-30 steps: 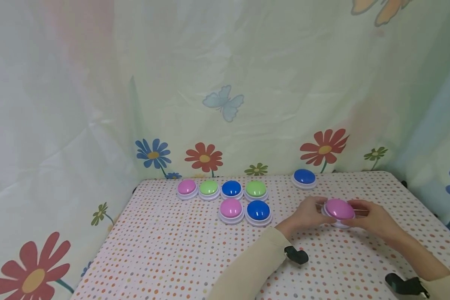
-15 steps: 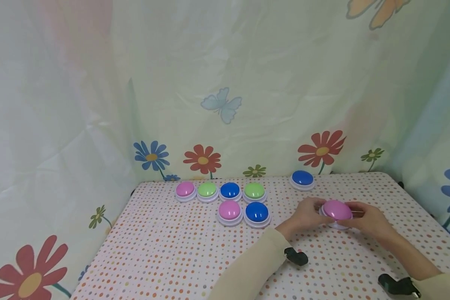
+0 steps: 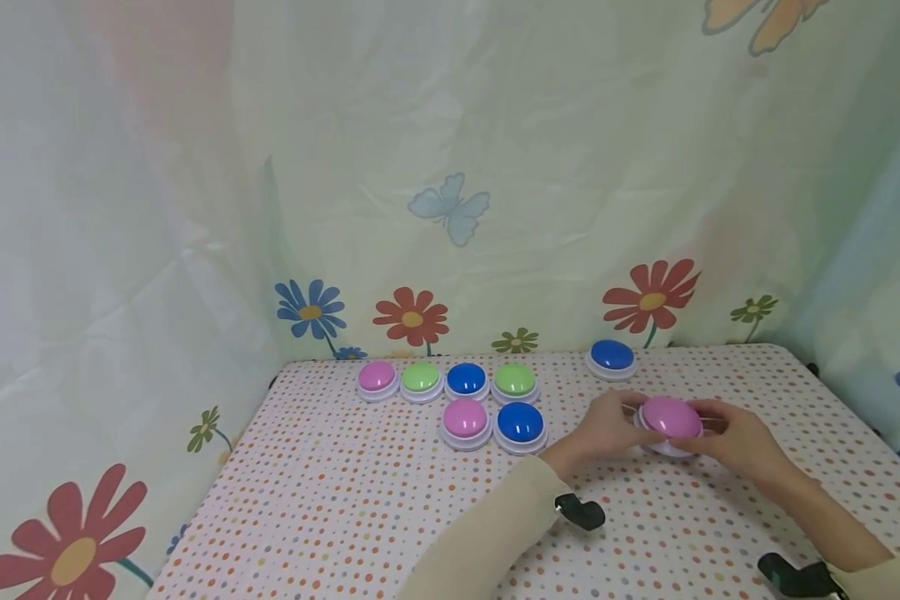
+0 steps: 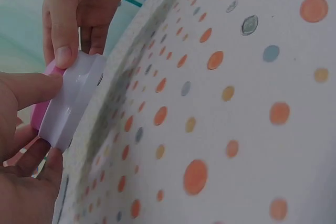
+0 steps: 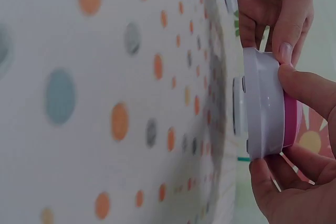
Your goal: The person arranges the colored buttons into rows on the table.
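Note:
Both hands hold a round push button with a glossy pink dome [image 3: 671, 417] and a white base [image 5: 265, 103], over the right side of the table. My left hand [image 3: 607, 427] grips its left side, thumb at the front and fingers round behind. On the opposite side my right hand [image 3: 746, 442] grips it the same way, the two thumbs close together. The wrist views show the base raised off the tabletop, dome facing up. Behind the held button stands a blue button [image 3: 612, 356] near the table's back edge.
Left of the hands, a back row runs pink button [image 3: 377, 377], green button [image 3: 421, 377], blue button [image 3: 466, 380], green button [image 3: 515, 380]. In front sit another pink button [image 3: 465, 419] and blue button [image 3: 521, 423]. A flowered curtain [image 3: 570, 167] surrounds the dotted table [image 3: 330, 500].
Both hands have shifted slightly left with the pink button between them. Their grip looks the same, and the other buttons keep their places on the table.

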Demonstrator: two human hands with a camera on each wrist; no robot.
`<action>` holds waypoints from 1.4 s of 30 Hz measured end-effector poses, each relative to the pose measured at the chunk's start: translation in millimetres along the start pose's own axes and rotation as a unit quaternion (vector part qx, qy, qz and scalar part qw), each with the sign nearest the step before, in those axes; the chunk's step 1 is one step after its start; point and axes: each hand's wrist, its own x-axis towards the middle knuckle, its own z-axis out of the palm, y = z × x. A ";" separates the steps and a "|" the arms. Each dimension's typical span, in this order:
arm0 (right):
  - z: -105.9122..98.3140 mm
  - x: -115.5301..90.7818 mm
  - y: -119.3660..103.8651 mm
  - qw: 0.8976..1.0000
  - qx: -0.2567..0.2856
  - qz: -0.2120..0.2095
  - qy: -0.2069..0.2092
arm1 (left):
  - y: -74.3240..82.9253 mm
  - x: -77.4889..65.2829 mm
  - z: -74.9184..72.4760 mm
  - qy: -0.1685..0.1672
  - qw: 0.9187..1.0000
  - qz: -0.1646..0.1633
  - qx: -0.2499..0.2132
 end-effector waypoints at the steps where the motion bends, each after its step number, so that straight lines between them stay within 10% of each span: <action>1: 0.5 -0.5 -3.2 1.000 0.000 -0.003 0.002 | 1.3 -1.0 -3.4 0.000 1.000 0.003 0.001; 21: 41.8 17.8 -57.7 0.996 0.016 -0.076 0.034 | -1.6 -42.8 -78.2 0.023 0.999 0.029 -0.019; 42: 118.9 55.5 -146.5 0.990 0.064 -0.111 -0.056 | -47.4 -103.2 -170.8 0.103 0.994 -0.021 -0.016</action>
